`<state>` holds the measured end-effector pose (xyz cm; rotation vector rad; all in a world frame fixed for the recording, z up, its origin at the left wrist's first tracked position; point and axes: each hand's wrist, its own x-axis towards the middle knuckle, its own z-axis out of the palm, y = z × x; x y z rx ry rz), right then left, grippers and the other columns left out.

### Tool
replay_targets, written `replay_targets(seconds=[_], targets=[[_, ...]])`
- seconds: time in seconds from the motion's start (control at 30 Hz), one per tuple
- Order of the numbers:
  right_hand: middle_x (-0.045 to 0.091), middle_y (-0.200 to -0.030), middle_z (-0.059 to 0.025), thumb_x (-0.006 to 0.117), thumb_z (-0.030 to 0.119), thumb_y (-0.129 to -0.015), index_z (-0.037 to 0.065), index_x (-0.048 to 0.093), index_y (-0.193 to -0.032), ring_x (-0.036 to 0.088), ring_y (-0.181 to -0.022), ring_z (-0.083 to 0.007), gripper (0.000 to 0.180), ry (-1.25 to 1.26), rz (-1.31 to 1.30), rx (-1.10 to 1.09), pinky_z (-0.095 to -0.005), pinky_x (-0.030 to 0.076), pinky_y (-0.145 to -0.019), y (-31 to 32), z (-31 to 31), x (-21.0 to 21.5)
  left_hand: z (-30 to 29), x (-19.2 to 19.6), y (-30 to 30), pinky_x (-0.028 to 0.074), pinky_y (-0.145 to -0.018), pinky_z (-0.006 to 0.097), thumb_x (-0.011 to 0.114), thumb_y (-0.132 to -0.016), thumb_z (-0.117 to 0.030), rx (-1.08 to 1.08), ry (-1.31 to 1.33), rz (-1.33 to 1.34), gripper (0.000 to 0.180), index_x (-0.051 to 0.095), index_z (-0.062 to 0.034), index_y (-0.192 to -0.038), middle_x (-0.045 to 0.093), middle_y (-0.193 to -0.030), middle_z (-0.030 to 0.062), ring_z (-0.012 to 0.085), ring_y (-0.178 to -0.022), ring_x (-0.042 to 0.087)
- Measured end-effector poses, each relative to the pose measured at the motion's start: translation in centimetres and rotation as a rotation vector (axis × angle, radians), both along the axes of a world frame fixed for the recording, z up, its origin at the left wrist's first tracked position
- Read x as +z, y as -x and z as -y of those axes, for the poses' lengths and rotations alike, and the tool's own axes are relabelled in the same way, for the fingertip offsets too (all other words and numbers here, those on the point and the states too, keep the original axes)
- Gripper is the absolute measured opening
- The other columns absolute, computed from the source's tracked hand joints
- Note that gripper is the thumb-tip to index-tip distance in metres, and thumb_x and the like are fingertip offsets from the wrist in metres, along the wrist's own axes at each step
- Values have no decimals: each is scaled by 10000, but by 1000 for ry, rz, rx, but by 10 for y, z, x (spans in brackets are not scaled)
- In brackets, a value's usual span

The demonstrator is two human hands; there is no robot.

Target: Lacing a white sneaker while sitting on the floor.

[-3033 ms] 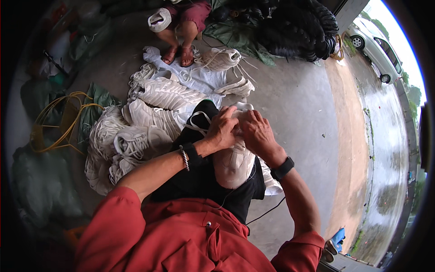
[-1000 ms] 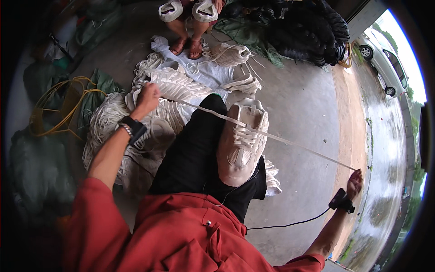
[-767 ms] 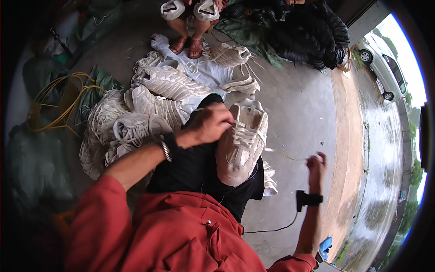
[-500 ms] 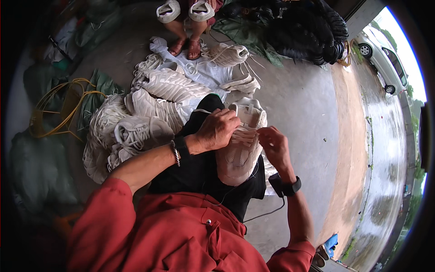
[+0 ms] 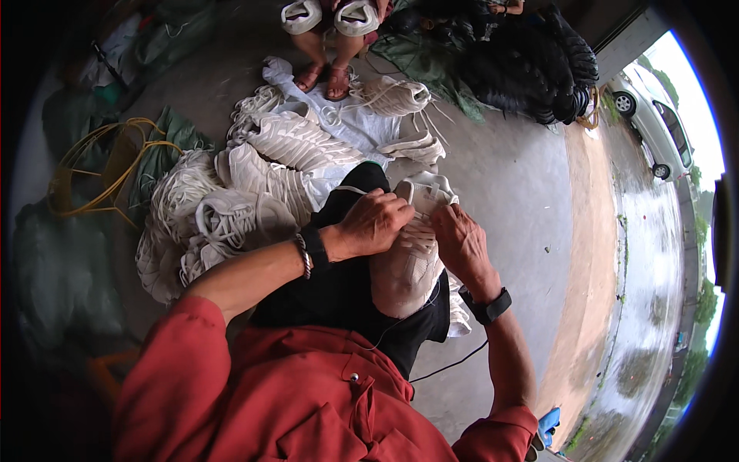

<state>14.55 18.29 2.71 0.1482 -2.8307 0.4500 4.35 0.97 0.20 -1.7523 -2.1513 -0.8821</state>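
now both hands (image 5: 416, 231) rest on the white shoe (image 5: 408, 266) on the lap

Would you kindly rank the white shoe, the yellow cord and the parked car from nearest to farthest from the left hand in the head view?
1. White shoe: on the lap, under the left hand.
2. Yellow cord: far left on the floor.
3. Parked car: upper right, outside.

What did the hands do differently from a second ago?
A second ago the arms were spread wide, pulling a long white lace tight, the right hand far out to the side. Now both have come back in: the left hand and the right rest together on the white shoe on the lap. The shoe stayed on the lap, and the pile of white shoes on the floor has not moved.
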Motion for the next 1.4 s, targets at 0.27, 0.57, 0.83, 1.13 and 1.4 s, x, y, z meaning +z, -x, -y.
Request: replay_targets(seconds=[0.27,0.57,0.83,1.13,1.4], targets=[[483,-765,-143,530,57,-799,17,465,-822,523,-721,-325,80,-127,-15,-10,-406,443,-621,-8,-9,6,-8,-27,-20,462,-575,372,570,-704,-10,367,-165,700,104,505,-19,-785,582,-662,139,309,-660,605],[512,-702,-110,486,3,-853,-7,521,-856,527,-611,-252,36,225,-58,-98,-339,433,-555,-18,-41,-8,-4,-16,-14,460,-563,350,562,-742,-27,325,-230,605,70,528,-23,-803,580,-655,125,278,-635,604],[616,-815,-75,546,61,-857,-10,459,-1185,576,-659,-124,348,1200,-94,-356,-226,460,-571,-29,-70,16,16,-16,14,426,-445,275,497,-892,-428,180,21,2094,385,508,-54,-986,570,-634,56,184,-506,554],[597,-1061,-160,463,181,-923,-48,520,-1111,556,-1026,-234,301,1347,-559,-509,-349,434,-924,-188,-280,-43,67,-17,61,388,-557,277,477,-914,-244,-150,-567,2163,153,526,-100,-896,482,-679,1,170,-671,495],[620,-979,-161,511,212,-890,-32,539,-1049,602,-915,-270,293,1264,-568,-1185,-341,499,-826,-293,-299,-119,99,-45,66,443,-606,333,474,-898,-209,272,-607,2091,140,538,-98,-843,560,-743,41,211,-687,562]])
